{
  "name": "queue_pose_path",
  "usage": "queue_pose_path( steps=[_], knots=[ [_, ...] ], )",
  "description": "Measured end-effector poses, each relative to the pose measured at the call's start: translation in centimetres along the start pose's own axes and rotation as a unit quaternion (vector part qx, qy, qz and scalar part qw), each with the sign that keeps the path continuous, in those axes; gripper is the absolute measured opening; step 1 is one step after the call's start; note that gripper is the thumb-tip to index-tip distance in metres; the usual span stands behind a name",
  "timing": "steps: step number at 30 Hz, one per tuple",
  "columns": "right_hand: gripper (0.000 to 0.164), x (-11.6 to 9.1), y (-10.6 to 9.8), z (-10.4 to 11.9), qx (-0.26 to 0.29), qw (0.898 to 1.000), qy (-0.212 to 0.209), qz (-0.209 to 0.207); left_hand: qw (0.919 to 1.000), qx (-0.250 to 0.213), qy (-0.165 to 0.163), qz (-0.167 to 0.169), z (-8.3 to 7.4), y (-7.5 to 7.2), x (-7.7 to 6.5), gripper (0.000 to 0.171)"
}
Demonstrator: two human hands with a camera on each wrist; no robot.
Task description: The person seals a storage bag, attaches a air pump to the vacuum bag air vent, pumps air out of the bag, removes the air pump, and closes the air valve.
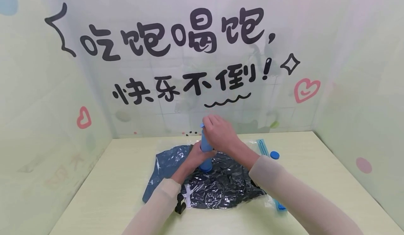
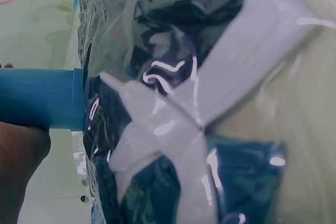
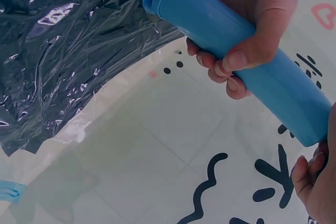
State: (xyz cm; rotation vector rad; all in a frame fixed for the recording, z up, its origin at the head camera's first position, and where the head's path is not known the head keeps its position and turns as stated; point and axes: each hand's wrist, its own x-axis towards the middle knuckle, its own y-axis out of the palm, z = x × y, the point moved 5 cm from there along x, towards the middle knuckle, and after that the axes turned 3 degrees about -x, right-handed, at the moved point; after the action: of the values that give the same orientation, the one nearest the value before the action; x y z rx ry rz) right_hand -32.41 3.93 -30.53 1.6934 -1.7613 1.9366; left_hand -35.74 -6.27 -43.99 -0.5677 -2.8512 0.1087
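A blue cylindrical hand pump (image 1: 206,144) stands upright on a clear plastic storage bag (image 1: 217,193) that holds dark, folded fabric. My left hand (image 1: 196,156) grips the pump's barrel, thumb and fingers wrapped round it, as the right wrist view also shows. At the top, my right hand (image 1: 221,131) grips the pump's handle end, which the fingers largely cover. The plastic clings in wrinkles over the black part of the fabric (image 3: 68,40). In the left wrist view, the pump's base (image 2: 77,99) meets the bag, and pale crossed straps (image 2: 184,114) lie under the film.
A round blue cap (image 1: 274,155) lies right of the bag. Along the bag's right edge runs a light-blue strip (image 1: 262,147), with a blue slider (image 1: 282,207) near its front end. A black buckle (image 1: 180,207) is at the bag's front left. Printed walls surround the table.
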Motion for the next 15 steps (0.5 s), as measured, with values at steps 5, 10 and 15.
queue_pose_path(
  steps=[5, 10, 15],
  knots=[
    [0.012, -0.1, 0.1, 0.0, 0.019, 1.0, 0.0, 0.009, 1.0, -0.002, 0.002, 0.003, 0.0, 0.0, -0.1, 0.04],
    [0.013, 0.2, -0.4, -0.1, 0.032, 0.999, -0.009, 0.028, 1.0, 0.006, 0.007, -0.004, -0.2, 0.0, -0.1, 0.034],
    [0.011, 0.8, -1.0, -0.3, 0.033, 0.998, -0.023, 0.037, 0.9998, 0.013, 0.003, -0.014, -0.3, 0.0, 0.0, 0.031]
  ],
)
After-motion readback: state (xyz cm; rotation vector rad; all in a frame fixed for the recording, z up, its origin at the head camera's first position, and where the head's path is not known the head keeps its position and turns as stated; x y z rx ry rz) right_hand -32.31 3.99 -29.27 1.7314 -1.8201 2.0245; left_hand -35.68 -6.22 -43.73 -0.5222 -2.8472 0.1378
